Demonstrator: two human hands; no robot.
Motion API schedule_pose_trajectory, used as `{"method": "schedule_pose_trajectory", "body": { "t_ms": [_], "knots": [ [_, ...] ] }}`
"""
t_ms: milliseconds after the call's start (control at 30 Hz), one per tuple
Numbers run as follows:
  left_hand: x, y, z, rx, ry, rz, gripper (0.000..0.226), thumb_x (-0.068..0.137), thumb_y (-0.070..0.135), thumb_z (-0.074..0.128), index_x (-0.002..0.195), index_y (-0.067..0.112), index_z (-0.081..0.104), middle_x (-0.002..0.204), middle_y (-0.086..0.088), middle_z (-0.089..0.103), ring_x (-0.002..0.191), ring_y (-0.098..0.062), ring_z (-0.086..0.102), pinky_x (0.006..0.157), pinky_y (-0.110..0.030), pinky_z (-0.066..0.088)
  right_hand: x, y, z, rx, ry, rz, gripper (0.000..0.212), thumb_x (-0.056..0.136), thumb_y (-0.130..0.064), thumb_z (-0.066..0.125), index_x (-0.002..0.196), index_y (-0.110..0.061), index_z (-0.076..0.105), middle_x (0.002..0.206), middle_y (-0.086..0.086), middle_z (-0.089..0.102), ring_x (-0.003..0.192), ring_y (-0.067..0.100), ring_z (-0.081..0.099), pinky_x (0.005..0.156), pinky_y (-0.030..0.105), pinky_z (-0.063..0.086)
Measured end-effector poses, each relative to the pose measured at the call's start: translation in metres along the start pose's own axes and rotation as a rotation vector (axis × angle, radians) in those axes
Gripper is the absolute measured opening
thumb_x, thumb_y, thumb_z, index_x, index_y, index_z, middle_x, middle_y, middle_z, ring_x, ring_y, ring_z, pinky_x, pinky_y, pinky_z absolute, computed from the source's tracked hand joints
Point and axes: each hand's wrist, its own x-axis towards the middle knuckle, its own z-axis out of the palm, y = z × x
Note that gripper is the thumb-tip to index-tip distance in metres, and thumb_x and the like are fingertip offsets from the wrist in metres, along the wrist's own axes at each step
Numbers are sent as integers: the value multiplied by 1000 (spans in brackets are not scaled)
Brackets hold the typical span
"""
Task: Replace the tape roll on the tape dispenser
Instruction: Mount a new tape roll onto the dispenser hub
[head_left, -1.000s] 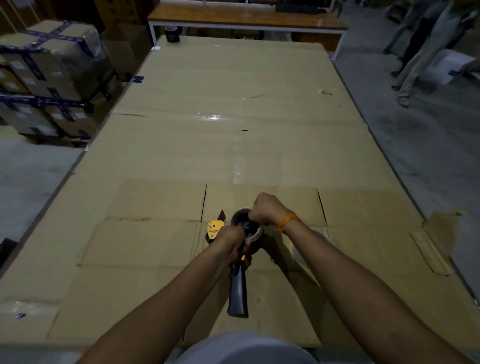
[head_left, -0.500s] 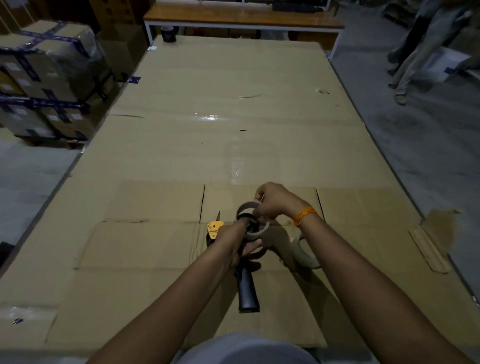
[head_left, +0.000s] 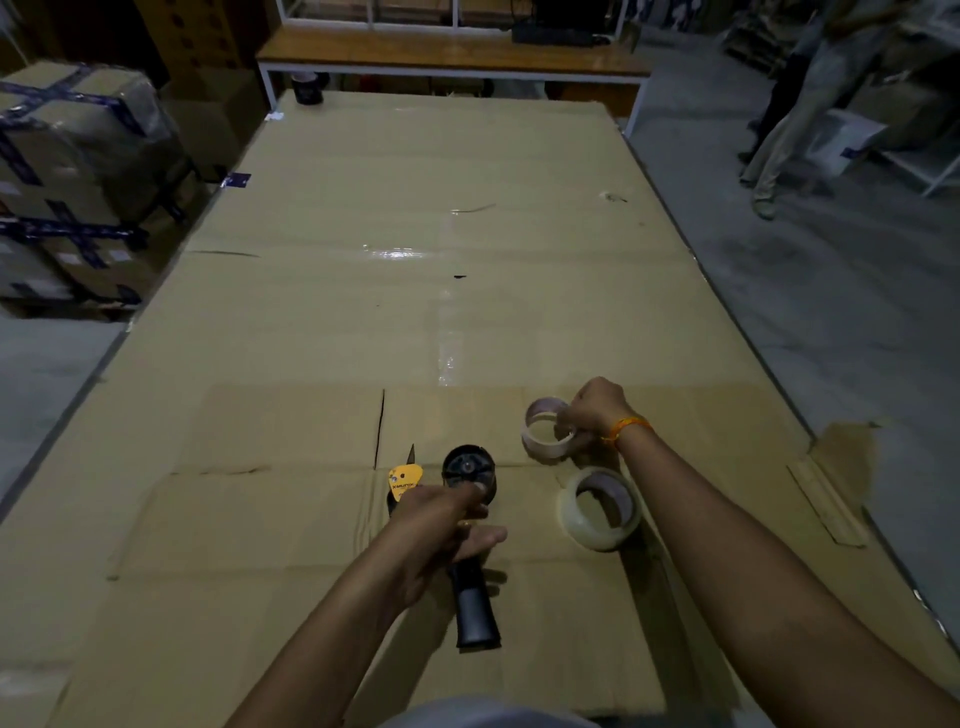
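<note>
Fingers of the right hand (head_left: 592, 410) pinching the empty tape core (head_left: 546, 430) just above the cardboard, left hand (head_left: 441, 519) wrapped round the tape dispenser (head_left: 467, 525), bare spool up, fresh tape roll (head_left: 598, 508) lying just right.

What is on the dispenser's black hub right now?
No roll: the hub is bare, its ribbed face showing. The left hand covers its near edge and the frame below, so that part cannot be seen.

The left hand (head_left: 441, 519) covers the dispenser (head_left: 470, 525) where handle meets frame, so its grip there cannot be read. The right hand (head_left: 589, 410) hides the far side of the empty core (head_left: 546, 431). The yellow tag (head_left: 404, 480) print is too small to read.
</note>
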Motion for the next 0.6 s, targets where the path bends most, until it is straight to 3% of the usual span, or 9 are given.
{"method": "schedule_pose_trajectory", "body": {
  "t_ms": [133, 200, 267, 367, 467, 533, 600],
  "knots": [
    [-4, -10, -28, 41, 39, 15, 30, 104, 9, 60, 125, -13, 64, 123, -32, 72, 85, -31, 77, 63, -26, 67, 7, 6, 1, 92, 24, 40, 25, 66, -22, 94, 60, -8, 73, 69, 10, 73, 67, 24, 70, 65, 36, 58],
    [-4, -16, -43, 24, 82, 34, 27, 104, 8, 60, 121, -12, 66, 118, -30, 75, 84, -30, 77, 61, -25, 67, 12, 8, 3, 147, 55, 30, 26, 71, -21, 92, 61, -6, 72, 72, 11, 76, 67, 26, 72, 72, 39, 64],
    [-4, -22, -55, 13, 139, 62, 24, 104, 7, 61, 116, -12, 68, 113, -30, 76, 84, -31, 77, 61, -26, 67, 16, 9, 4, 199, 80, 3, 30, 75, -26, 91, 77, 0, 77, 84, 17, 80, 79, 31, 77, 80, 48, 66],
    [3, -34, -71, 120, 269, 162, 18, 101, 6, 64, 109, -9, 72, 105, -32, 78, 81, -32, 76, 64, -30, 66, 5, 1, 5, 126, 179, -94, 54, 78, -40, 89, 113, -2, 72, 111, 18, 74, 104, 35, 71, 89, 43, 60],
    [12, -46, -86, 319, 421, 331, 8, 98, 1, 66, 103, -2, 72, 94, -26, 78, 75, -25, 80, 58, -24, 62, -34, -15, 9, 150, 280, -280, 46, 82, -36, 84, 117, -8, 70, 110, 12, 72, 98, 30, 70, 79, 38, 59],
    [17, -52, -94, 491, 490, 473, 10, 94, -1, 70, 100, 6, 73, 95, -10, 77, 70, -5, 78, 54, -12, 56, -68, -22, 24, 208, 223, -411, 31, 85, -32, 84, 106, -14, 70, 94, 3, 71, 80, 21, 71, 67, 34, 58],
    [25, -58, -103, 654, 498, 609, 17, 91, 0, 73, 102, 13, 73, 101, 1, 75, 76, 1, 74, 60, -11, 56, -102, -25, 47, 207, 123, -518, 27, 84, -34, 86, 99, -19, 69, 87, -4, 67, 73, 12, 67, 64, 35, 59]
  ]
}}
